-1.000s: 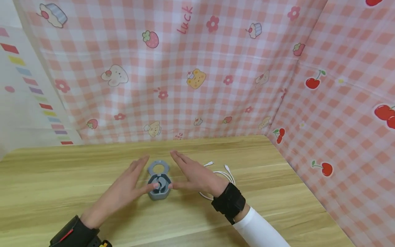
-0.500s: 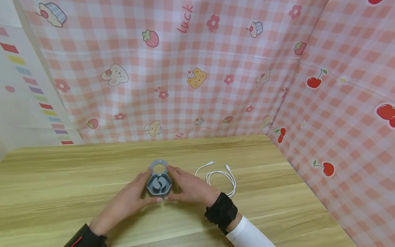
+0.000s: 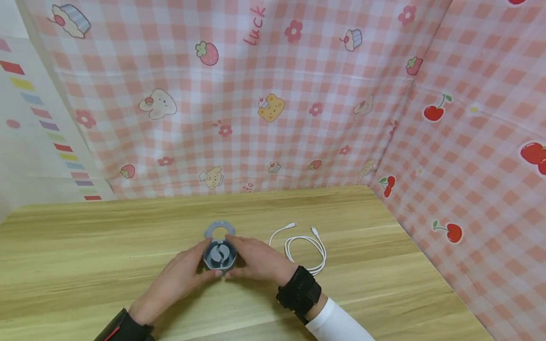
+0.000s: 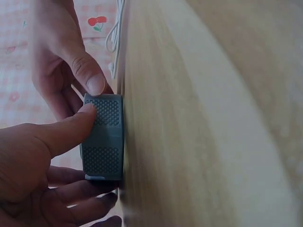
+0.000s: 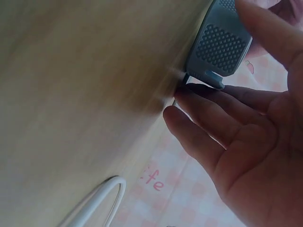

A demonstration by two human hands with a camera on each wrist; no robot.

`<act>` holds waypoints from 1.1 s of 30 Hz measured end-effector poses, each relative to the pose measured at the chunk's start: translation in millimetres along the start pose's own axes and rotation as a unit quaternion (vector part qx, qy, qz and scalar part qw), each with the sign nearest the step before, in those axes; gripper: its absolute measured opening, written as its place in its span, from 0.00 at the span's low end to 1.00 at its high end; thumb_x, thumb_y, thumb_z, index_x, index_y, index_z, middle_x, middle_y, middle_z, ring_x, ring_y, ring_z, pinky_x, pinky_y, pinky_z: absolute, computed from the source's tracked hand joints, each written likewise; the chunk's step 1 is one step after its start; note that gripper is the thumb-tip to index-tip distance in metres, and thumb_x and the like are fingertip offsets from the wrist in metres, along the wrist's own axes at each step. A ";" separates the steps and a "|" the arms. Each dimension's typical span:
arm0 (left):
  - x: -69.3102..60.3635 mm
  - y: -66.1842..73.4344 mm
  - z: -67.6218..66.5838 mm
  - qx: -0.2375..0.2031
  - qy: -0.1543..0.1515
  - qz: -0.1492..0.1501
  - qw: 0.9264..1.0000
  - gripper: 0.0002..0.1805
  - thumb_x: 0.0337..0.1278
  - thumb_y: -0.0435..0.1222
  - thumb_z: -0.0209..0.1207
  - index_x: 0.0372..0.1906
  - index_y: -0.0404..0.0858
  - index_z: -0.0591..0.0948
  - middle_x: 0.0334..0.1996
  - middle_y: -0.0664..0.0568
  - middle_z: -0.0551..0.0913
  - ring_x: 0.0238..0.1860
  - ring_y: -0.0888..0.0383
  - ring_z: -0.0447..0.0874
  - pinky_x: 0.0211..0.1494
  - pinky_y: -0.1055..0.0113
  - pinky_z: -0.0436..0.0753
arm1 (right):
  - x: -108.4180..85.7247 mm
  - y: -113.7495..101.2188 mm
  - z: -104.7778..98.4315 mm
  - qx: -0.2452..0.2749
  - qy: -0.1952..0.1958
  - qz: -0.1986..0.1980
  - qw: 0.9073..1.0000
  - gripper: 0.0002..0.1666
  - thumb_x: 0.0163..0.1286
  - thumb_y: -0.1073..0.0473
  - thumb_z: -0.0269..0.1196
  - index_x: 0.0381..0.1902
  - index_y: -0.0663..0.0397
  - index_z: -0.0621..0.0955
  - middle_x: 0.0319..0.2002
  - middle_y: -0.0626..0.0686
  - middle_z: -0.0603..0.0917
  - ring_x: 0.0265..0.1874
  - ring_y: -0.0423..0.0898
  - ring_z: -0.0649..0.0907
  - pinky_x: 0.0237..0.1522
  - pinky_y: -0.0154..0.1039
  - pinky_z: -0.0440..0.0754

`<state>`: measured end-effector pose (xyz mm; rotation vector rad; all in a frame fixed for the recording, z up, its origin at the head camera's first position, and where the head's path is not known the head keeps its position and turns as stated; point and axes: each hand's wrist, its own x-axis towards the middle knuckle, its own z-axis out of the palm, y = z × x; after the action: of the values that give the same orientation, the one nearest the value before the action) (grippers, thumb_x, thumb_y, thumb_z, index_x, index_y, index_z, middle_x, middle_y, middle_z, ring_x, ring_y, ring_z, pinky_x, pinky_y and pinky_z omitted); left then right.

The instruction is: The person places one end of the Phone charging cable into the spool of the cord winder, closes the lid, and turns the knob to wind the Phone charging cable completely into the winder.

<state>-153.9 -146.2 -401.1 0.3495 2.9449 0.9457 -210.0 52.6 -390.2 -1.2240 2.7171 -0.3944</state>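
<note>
A grey hexagonal case (image 3: 220,255) with a swirl-shaped core sits on the wooden table, its ring-shaped lid (image 3: 219,229) flipped back on the far side. My left hand (image 3: 179,271) holds the case's left side, thumb at the near edge and fingers toward the hinge. On the opposite side my right hand (image 3: 261,260) grips it the same way, the two thumbs close together at the front. Dimpled panels cover the case's side wall (image 4: 105,137) in the left wrist view. In the right wrist view, some fingers of the right hand (image 5: 251,137) curl behind the case.
A coiled white cable (image 3: 322,251) with two plug ends lies right of the case, near the right hand. Pink checked cloth (image 3: 256,142) hangs behind the wooden table (image 3: 128,227) and along its right side.
Both hands, spread above and beside the case a second ago, have come in around it. Their thumbs moved from over its top to the front edge. More of the cable shows.
</note>
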 end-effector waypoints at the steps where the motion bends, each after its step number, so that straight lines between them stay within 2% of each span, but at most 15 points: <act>1: 0.2 0.0 0.1 0.000 0.002 0.000 1.000 0.44 0.52 0.47 0.67 0.68 0.28 0.64 0.62 0.31 0.73 0.60 0.38 0.75 0.60 0.44 0.75 | 0.4 -0.3 0.0 -0.003 0.003 -0.001 1.000 0.50 0.60 0.42 0.68 0.71 0.59 0.61 0.64 0.57 0.75 0.62 0.46 0.76 0.64 0.37 0.74; 6: 0.1 2.7 1.1 0.004 0.008 -0.012 1.000 0.41 0.51 0.46 0.68 0.66 0.28 0.67 0.54 0.34 0.80 0.53 0.42 0.81 0.54 0.48 0.80 | 1.4 -1.6 -0.8 -0.002 0.013 -0.004 1.000 0.46 0.59 0.44 0.69 0.69 0.58 0.65 0.59 0.54 0.80 0.56 0.42 0.80 0.58 0.34 0.77; 13: -0.1 5.4 3.0 0.006 0.025 -0.025 0.999 0.39 0.47 0.47 0.70 0.62 0.32 0.72 0.48 0.41 0.85 0.47 0.50 0.84 0.48 0.53 0.83 | -0.2 -0.9 -1.7 0.015 0.018 0.008 1.000 0.48 0.57 0.45 0.71 0.69 0.59 0.65 0.56 0.54 0.82 0.54 0.41 0.81 0.55 0.32 0.78; 16: -0.3 7.5 3.1 -0.002 0.037 -0.024 0.999 0.37 0.46 0.47 0.71 0.61 0.34 0.74 0.47 0.44 0.85 0.45 0.56 0.83 0.46 0.56 0.83 | -3.0 -0.6 -4.1 0.026 0.029 0.012 0.999 0.48 0.56 0.46 0.72 0.69 0.58 0.65 0.55 0.54 0.82 0.54 0.41 0.81 0.56 0.33 0.78; 18: -0.6 10.1 2.3 -0.012 0.048 -0.021 0.999 0.35 0.45 0.46 0.71 0.59 0.36 0.75 0.45 0.47 0.86 0.40 0.61 0.81 0.41 0.62 0.83 | -6.0 -0.3 -7.2 0.043 0.038 0.010 0.998 0.46 0.56 0.47 0.72 0.68 0.58 0.66 0.55 0.53 0.83 0.54 0.42 0.81 0.56 0.33 0.78; 21: -2.0 16.5 -1.3 -0.025 0.065 -0.008 0.998 0.30 0.44 0.47 0.72 0.55 0.40 0.78 0.44 0.49 0.86 0.39 0.60 0.82 0.39 0.62 0.83 | -11.6 0.2 -13.1 0.075 0.053 -0.006 0.996 0.44 0.57 0.49 0.72 0.67 0.58 0.68 0.56 0.53 0.82 0.55 0.42 0.81 0.56 0.31 0.78; 26: -8.3 30.0 -8.2 -0.058 0.074 0.005 0.996 0.25 0.44 0.50 0.71 0.49 0.46 0.80 0.47 0.48 0.86 0.46 0.50 0.86 0.44 0.55 0.85 | -25.1 0.7 -21.9 0.151 0.081 -0.040 0.984 0.42 0.56 0.54 0.72 0.66 0.58 0.69 0.58 0.52 0.80 0.56 0.42 0.81 0.57 0.28 0.77; 30: -16.4 41.9 -14.2 -0.097 0.076 0.012 0.992 0.30 0.44 0.49 0.71 0.55 0.45 0.79 0.51 0.46 0.85 0.50 0.49 0.85 0.49 0.57 0.85 | -37.9 -1.3 -28.3 0.221 0.105 -0.061 0.968 0.41 0.55 0.58 0.73 0.66 0.57 0.69 0.60 0.53 0.79 0.57 0.42 0.80 0.58 0.29 0.76; 33: -23.4 50.6 -18.2 -0.119 0.099 0.025 0.988 0.35 0.43 0.48 0.72 0.59 0.42 0.77 0.52 0.45 0.84 0.50 0.51 0.85 0.49 0.61 0.85 | -47.1 -4.5 -33.2 0.246 0.133 -0.074 0.957 0.40 0.55 0.59 0.73 0.65 0.57 0.70 0.60 0.53 0.79 0.57 0.44 0.81 0.58 0.29 0.77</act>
<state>-122.5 -121.8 -357.9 0.3387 2.9572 1.3973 -183.3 91.1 -356.4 -1.2958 2.4900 -1.2487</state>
